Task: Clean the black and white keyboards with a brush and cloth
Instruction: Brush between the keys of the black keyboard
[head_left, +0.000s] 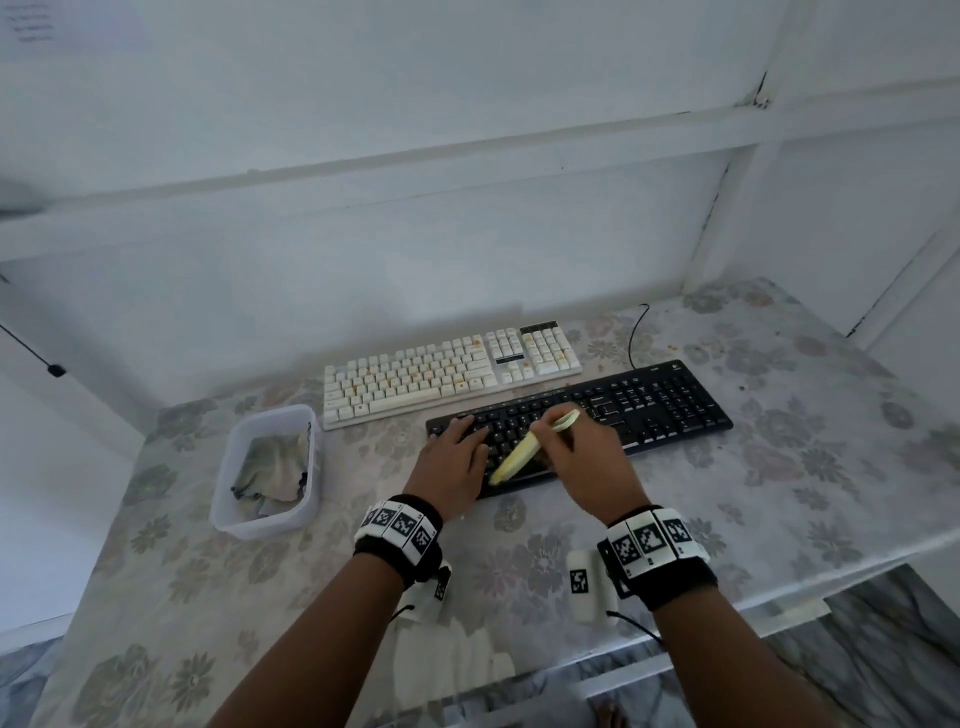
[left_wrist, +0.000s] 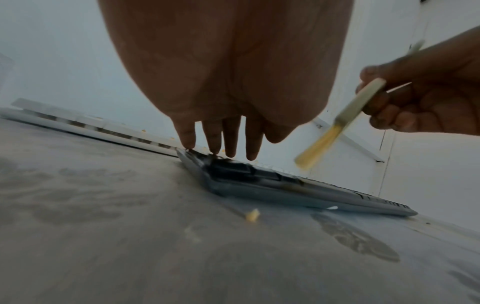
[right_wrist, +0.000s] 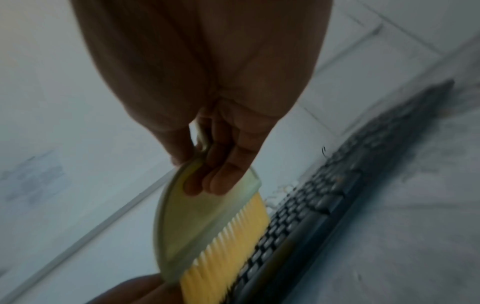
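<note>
A black keyboard (head_left: 649, 410) lies on the flowered table, with a crumb-speckled white keyboard (head_left: 447, 371) just behind it. My left hand (head_left: 457, 457) rests flat on the black keyboard's left end, its straight fingers (left_wrist: 187, 135) touching the corner of the black keyboard (left_wrist: 285, 185). My right hand (head_left: 576, 447) grips the pale green handle of a brush (head_left: 519, 457), whose yellow bristles (right_wrist: 228, 246) hang over the keys of the black keyboard (right_wrist: 311, 209). The brush (left_wrist: 335, 127) looks blurred in the left wrist view. A crumpled cloth (head_left: 272, 467) lies in a clear tub.
The clear plastic tub (head_left: 228, 519) stands left of the keyboards. A yellow crumb (left_wrist: 252, 215) lies on the tablecloth (head_left: 779, 493) in front of the black keyboard. A black cable (head_left: 635, 332) runs behind the keyboards toward the white wall.
</note>
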